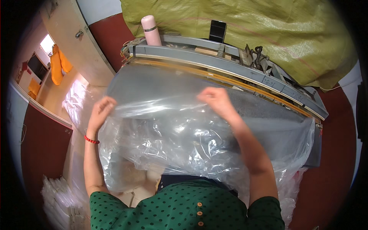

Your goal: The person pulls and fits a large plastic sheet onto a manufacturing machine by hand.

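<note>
Stretching along the back, a yellow-green woven tarp (237, 23) is hanging in loose folds behind a long gray metal frame (168, 51). On that frame, a pink bottle (151, 33) is standing near the left end, and a dark phone (217, 31) is leaning upright farther right. Along the near side of the frame, a yellow strip (184, 68) is running above a dark tabletop (264, 105). Clear plastic sheeting (180, 134) is lying over the tabletop and spilling in wrinkles down its near edge, toward the person's green dotted shirt (165, 207). At the sheeting's left side, the left hand (102, 110) is curling its fingers, the thumb and forefinger pinching the plastic; a red beaded bracelet (92, 140) is circling that wrist. Near the middle of the tabletop, the right hand (217, 99) is pinching the same plastic between thumb and fingertips, and a shiny span is stretching between both hands. To the left, a pale door (73, 34) is standing open, orange bags (56, 67) are showing beyond it, and more clear plastic (57, 197) is lying piled at lower left.
</note>
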Demonstrator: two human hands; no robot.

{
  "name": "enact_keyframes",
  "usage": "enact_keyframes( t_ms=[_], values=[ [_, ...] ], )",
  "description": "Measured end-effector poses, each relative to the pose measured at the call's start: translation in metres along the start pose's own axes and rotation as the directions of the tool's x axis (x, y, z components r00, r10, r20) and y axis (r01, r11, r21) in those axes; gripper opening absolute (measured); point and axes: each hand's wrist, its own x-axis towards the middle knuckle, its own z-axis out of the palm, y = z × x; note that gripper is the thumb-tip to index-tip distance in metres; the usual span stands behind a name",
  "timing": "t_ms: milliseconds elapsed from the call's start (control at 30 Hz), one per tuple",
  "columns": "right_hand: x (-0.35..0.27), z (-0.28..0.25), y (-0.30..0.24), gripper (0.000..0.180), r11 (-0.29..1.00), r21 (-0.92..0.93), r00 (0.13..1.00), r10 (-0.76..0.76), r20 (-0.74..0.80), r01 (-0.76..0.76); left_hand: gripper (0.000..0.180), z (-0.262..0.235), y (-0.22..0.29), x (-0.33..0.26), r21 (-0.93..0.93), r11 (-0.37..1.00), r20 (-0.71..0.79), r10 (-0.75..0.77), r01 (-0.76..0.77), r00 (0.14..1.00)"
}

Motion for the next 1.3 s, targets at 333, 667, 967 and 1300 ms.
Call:
enact_keyframes(
  t_ms=[333, 667, 967, 1300],
  values=[
    [-0.224, -0.295, 0.143, 0.021, 0.814, -0.223, 0.377, -0.005, -0.926, -0.537, 0.018, 0.049, -0.075, -0.066, 0.339, 0.901, 0.723, -0.434, 0.272, 0.537],
    [-0.455, -0.429, 0.139, 0.044, 0.35, 0.131, -0.178, -0.106, -0.978, -0.927, 0.008, -0.054, -0.035, 0.123, 0.463, 0.881, -0.365, 0.29, -0.098, 0.885],
    [-0.423, -0.437, 0.164, 0.032, 0.334, 0.096, -0.093, 0.026, -0.995, -0.938, 0.047, 0.098, -0.123, 0.099, 0.816, 0.566, 0.122, 0.03, -0.118, 0.992],
    [-0.355, -0.415, 0.161, 0.026, -0.022, 0.044, -0.041, -0.108, -0.993, -0.999, 0.024, 0.153, -0.075, 0.097, 0.373, 0.921, -0.171, 0.184, -0.11, 0.968]
  ],
)
